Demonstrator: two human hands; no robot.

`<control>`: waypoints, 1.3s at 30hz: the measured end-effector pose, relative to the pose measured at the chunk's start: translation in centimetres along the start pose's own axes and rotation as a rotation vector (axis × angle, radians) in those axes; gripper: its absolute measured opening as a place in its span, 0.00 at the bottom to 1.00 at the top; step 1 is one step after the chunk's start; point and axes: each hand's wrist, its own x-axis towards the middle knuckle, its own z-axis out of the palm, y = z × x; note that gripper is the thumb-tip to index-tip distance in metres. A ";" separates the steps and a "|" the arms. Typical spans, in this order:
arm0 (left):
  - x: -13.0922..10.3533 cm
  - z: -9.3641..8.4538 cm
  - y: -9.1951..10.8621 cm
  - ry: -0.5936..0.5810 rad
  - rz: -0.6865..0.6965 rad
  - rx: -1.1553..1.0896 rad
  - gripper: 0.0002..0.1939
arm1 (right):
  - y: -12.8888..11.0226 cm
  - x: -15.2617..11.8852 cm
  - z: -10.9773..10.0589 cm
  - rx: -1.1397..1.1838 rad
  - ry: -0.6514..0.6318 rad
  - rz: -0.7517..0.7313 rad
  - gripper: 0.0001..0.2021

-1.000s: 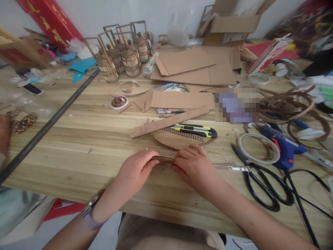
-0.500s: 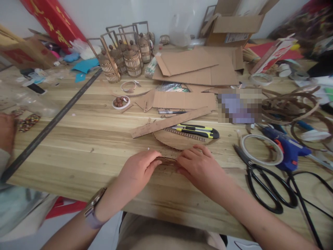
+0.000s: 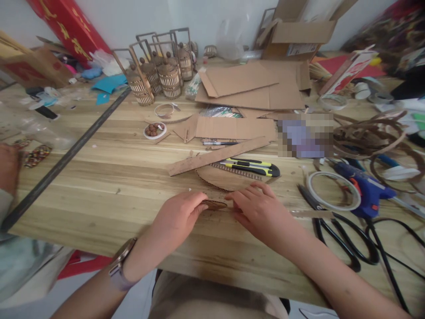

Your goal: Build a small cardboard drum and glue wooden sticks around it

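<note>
Near the table's front, my left hand pinches a small, rounded piece of corrugated cardboard between thumb and fingers. My right hand is just to its right, fingers curled, fingertips close to the piece's right end. A thin cardboard strip runs out from behind my right wrist, over the scissors; its inner end is hidden by the hand. Beyond my hands lie a curved cardboard cutout, a yellow-and-black utility knife and a long cardboard strip.
To the right are a tape roll, a blue glue gun with its cable, and coiled strips. Cardboard sheets and small lantern-like baskets stand farther back. A dark metal bar crosses the left side, near another person's hand.
My right hand has shifted slightly right, away from the cardboard piece, uncovering its right end. The strip behind my wrist now reaches farther right across the scissors. My left hand stays almost still.
</note>
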 end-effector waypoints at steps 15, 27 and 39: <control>0.4 -0.5 0.7 -0.094 -0.031 0.034 0.06 | -0.8 0.5 -0.6 -0.162 0.054 -0.037 0.09; 0.3 -0.1 0.6 -0.076 0.009 0.029 0.09 | -1.3 1.1 -1.1 -0.283 0.063 -0.077 0.12; 0.3 0.0 0.8 -0.049 0.043 0.054 0.11 | -1.8 1.6 -1.8 -0.357 0.017 -0.088 0.10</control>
